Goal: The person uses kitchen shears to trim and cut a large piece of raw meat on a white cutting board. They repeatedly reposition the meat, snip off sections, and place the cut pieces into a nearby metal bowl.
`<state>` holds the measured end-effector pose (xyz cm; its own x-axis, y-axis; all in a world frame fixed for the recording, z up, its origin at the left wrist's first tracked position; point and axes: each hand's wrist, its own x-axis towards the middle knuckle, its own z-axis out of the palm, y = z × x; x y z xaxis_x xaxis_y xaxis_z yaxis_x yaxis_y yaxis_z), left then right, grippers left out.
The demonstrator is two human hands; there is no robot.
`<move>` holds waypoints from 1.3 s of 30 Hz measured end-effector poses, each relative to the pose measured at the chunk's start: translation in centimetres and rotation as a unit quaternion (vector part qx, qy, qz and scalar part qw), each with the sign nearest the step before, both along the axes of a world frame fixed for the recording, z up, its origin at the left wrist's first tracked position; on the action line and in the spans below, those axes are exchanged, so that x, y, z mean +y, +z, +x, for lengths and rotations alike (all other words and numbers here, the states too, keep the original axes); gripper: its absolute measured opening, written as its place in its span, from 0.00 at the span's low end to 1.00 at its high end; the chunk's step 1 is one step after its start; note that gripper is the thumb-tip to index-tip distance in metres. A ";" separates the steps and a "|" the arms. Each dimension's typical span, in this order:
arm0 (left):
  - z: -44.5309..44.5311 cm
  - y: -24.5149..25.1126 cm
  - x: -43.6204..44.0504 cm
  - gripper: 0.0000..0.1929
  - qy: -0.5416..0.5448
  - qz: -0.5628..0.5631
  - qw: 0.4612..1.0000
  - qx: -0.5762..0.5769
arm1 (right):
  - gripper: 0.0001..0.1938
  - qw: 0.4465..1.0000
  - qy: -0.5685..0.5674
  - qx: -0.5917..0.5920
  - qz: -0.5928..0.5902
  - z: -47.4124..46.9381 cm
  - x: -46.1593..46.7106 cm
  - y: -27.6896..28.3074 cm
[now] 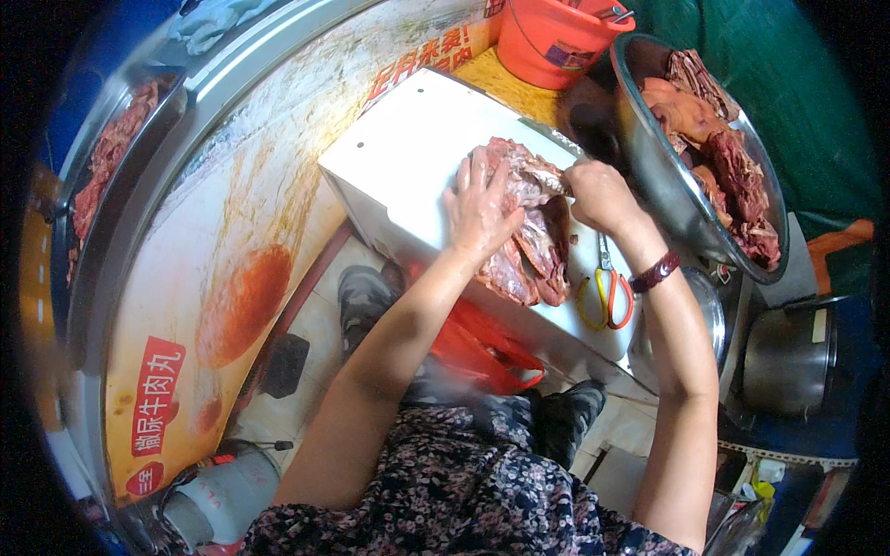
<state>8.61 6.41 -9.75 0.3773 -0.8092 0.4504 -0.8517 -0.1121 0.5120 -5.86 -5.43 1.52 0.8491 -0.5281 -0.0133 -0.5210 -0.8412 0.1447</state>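
A large piece of raw reddish meat [532,233], split into two lobes at its near end, lies on a white board [417,139]. Flat on its left side, fingers spread, my left hand [481,208] holds it against the board. My right hand [603,194] is curled into a fist at the meat's upper right edge. What sits inside that fist is hidden. Below it lies a pair of scissors [605,271] with one yellow and one red-orange handle, which neither hand touches.
A big steel basin [695,187] of meat pieces stands to the right. Behind the board is a red bucket [560,42] holding tools. A steel pot [789,361] is at far right, a meat-filled metal tray [128,181] at far left. A red plastic bag [480,340] hangs below the board.
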 end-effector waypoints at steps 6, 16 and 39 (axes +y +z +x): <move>0.4 -0.4 0.3 0.39 0.007 -0.012 1.000 -0.001 | 0.10 0.998 -0.002 0.053 0.017 1.3 -0.8 1.0; 3.0 -1.8 0.4 0.42 -0.027 0.020 0.997 0.066 | 0.15 0.963 -0.123 0.174 0.167 3.9 -2.8 5.2; 8.7 -1.6 12.9 0.20 0.045 -0.088 0.949 0.300 | 0.21 0.783 -0.246 -0.171 0.545 -17.1 18.3 -5.0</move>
<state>17.35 19.33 -11.30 0.6728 -0.6932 0.2585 -0.3922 -0.0379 0.9191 -23.01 12.84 -3.50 0.5992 -0.6254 -0.4998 -0.6715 -0.0526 -0.7392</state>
